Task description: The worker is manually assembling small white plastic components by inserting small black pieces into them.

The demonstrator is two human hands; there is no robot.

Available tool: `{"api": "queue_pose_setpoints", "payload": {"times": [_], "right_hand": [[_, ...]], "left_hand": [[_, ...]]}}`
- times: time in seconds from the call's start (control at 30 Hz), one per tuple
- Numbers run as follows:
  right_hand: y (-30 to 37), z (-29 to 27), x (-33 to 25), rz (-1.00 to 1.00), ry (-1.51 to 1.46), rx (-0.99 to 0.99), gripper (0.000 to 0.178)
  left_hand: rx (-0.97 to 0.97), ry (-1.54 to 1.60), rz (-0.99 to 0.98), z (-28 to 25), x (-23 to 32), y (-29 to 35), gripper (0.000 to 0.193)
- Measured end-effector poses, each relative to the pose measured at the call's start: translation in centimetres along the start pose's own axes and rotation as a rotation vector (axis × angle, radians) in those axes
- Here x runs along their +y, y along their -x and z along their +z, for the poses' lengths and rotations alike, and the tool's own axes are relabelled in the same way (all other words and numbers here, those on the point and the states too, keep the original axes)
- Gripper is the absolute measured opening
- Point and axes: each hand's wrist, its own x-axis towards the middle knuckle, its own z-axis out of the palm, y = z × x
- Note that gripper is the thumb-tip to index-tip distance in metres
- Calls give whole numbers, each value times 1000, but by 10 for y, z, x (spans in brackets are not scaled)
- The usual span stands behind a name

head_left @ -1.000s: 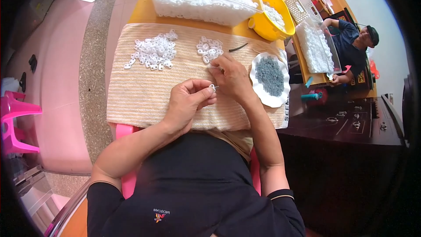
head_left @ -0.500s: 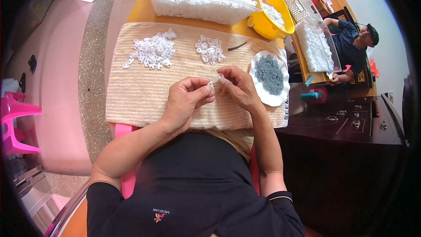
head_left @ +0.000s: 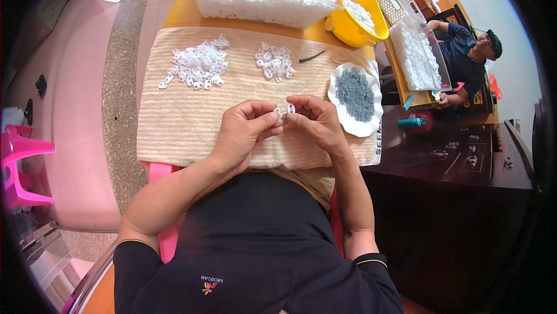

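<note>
The left hand point(head_left: 246, 125) pinched one small white ring point(head_left: 278, 111). The right hand point(head_left: 316, 119) pinched another white piece point(head_left: 290, 108) just beside it, above the beige mat point(head_left: 174, 122).

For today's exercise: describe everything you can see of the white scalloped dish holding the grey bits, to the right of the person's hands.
The white scalloped dish is shallow and roundish with a wavy, fluted rim; it looks like plastic or thin ceramic. It lies flat near the right edge of the beige ribbed cloth mat, its far side reaching slightly past it. A heap of small grey-blue pieces fills its middle, too small to tell apart. No hand touches it; the person's right hand is nearest, just to its left.
</note>
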Motion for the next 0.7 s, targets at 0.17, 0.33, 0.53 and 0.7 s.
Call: {"api": "queue_pose_setpoints", "payload": {"times": [0.17,0.33,0.53,0.7], "right_hand": [[2,2,-1,-11,-63,18,32],[3,3,2,-22,-90,13,31],[6,5,1,-9,-127,20,30],[8,6,-2,-4,-152,35,31]], "left_hand": [[7,-16,-16,2,1,0,12],[7,-24,-30,2,0,0,13],[14,-24,-37,1,-1,0,13],[18,-36,-46,0,-2,-1,13]]}}
